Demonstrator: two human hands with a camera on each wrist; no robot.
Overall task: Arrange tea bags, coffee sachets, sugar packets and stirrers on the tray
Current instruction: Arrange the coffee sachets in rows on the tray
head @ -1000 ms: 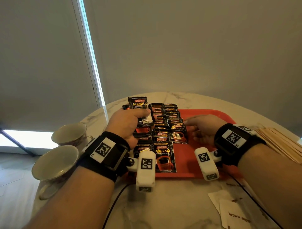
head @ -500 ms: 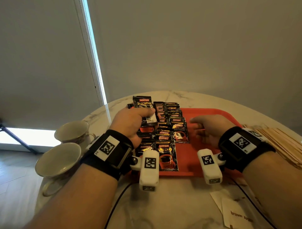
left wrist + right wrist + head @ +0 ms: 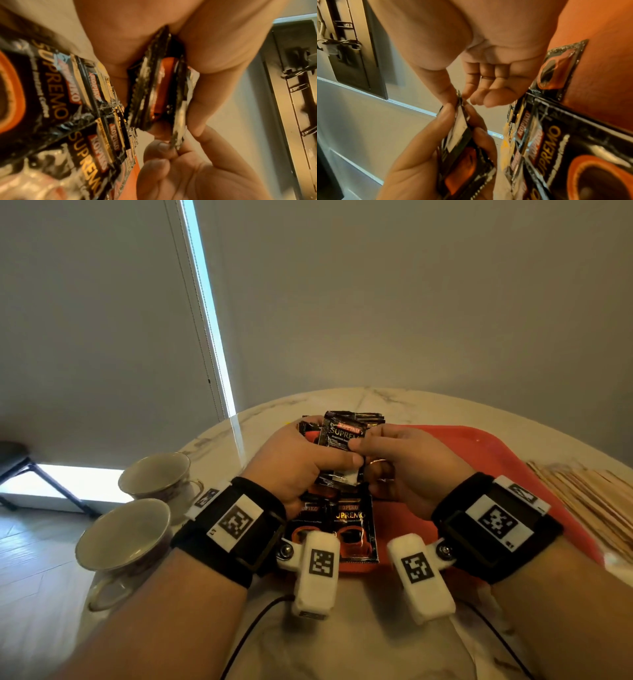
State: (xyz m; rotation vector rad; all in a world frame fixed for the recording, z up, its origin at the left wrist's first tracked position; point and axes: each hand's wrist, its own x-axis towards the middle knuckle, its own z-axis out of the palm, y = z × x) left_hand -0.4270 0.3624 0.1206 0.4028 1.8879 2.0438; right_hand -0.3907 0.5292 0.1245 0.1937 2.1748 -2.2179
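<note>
Our left hand (image 3: 301,460) grips a small stack of black, orange-printed coffee sachets (image 3: 340,436) above the red tray's (image 3: 496,453) left side, while our right hand (image 3: 407,460) pinches the front sachet's edge. More sachets (image 3: 352,522) lie overlapped along the tray's left edge.

Red plastic tray (image 3: 513,453): near edge hidden behind both wrists, right corner behind the right forearm. Rows of black-and-orange coffee sachets lying on the tray (image 3: 352,518): middle rows covered by the left hand (image 3: 291,463) and right hand (image 3: 407,470); count cannot be told. Small stack of black foil sachets held upright (image 3: 154,86): seen edge-on from the left wrist, number unclear, print blurred. Pale wooden stirrers (image 3: 589,498): cut off by the right edge. Two white ceramic cups (image 3: 126,532): the nearer one's base hidden by the left forearm.
</note>
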